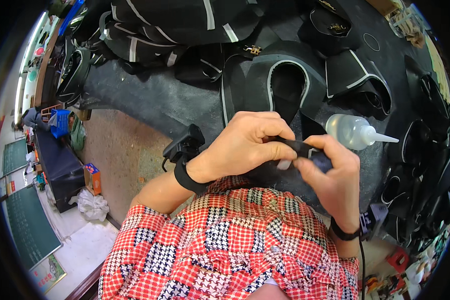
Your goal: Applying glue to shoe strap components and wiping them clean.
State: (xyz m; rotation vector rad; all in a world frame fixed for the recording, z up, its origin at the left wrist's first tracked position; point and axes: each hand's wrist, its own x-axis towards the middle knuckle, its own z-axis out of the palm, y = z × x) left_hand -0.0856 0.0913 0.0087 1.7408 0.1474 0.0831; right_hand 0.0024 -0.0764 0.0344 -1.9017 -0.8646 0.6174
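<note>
Close in front of my body, my left hand (pixel 250 142) pinches a small black leather-like piece (pixel 301 148) between thumb and fingers. My right hand (pixel 335 172) grips the other end of the same piece, its thumb close to the left one. The fingers cover much of it, so its full shape is hidden. Just beyond my right hand lies a clear squeeze bottle (pixel 347 131) on its side, its white nozzle pointing right. A curved black panel (pixel 260 75) with a pale-edged U-shaped opening lies past my hands.
The dark worktable (pixel 150 92) carries a heap of black panels with white strips (pixel 160 30) at the far left. More black pieces (pixel 357 75) lie at the far right and along the right side. On the floor at left are an orange box (pixel 92 179) and a white plastic bag (pixel 91 205).
</note>
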